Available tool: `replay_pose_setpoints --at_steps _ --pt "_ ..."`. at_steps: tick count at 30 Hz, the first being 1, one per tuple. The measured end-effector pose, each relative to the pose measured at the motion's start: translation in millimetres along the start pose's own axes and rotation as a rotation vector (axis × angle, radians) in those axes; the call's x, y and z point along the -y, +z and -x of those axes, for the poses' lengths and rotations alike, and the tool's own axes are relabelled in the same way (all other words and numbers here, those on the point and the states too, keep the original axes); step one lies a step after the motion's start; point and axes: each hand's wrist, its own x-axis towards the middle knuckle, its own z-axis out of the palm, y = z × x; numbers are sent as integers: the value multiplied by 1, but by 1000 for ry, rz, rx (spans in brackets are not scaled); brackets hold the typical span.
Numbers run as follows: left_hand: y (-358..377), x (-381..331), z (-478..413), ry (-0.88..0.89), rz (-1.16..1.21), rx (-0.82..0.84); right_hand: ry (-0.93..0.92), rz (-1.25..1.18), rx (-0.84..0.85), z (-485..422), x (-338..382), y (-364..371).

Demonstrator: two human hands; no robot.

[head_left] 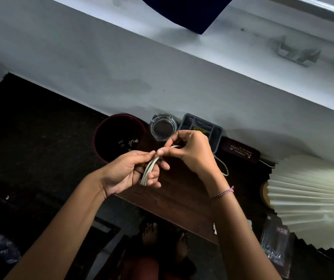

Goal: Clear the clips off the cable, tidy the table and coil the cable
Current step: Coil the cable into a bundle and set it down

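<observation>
Pinching the coiled cable (149, 171) above the table (174, 190), the left hand (128, 171) clamps the loops while the right hand (190, 151) fingers close on the top bend, so a loosened grip could spring the coil open.

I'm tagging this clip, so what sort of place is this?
Probably a home desk against a wall: a pleated lamp shade, a spectacle case and a small organiser tray sit on the wooden table, and bare feet show below.
</observation>
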Motion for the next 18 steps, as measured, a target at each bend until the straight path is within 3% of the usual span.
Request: replay_pose_setpoints --at_steps 6,10,13,18 --pt "8 -2 4 131 270 207 141 -508 -9 1 -22 15" --pt "17 -8 -2 227 287 191 210 -719 -65 11 -25 35" --pt "23 -13 -9 263 347 118 254 -723 -175 18 -21 44" --pt "32 -23 -23 290 416 163 307 -473 -340 32 -15 51"
